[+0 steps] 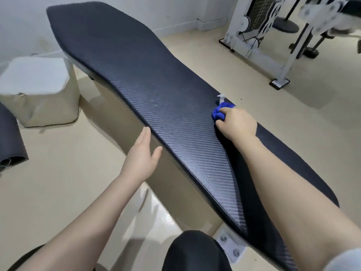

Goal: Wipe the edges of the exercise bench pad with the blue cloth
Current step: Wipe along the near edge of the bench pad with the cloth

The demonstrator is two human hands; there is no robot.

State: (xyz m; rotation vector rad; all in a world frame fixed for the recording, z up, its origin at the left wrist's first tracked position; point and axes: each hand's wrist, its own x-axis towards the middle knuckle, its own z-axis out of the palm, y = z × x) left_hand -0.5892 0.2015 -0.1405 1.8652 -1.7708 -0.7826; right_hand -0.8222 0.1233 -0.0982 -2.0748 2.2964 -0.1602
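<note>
A long black exercise bench pad [148,75] with a woven carbon-look texture runs from the far left to the near right. My right hand [237,122] is closed around a bunched blue cloth [219,112] and presses it onto the pad near its right edge. My left hand [143,155] is flat with fingers together, resting against the pad's left edge and holding nothing. Most of the cloth is hidden under my right hand.
A beige padded block [39,94] stands on the floor to the left. A dark rolled mat [9,139] lies at the far left edge. A white gym machine frame [259,36] stands at the back right. A white spray nozzle tip [221,96] shows behind the pad.
</note>
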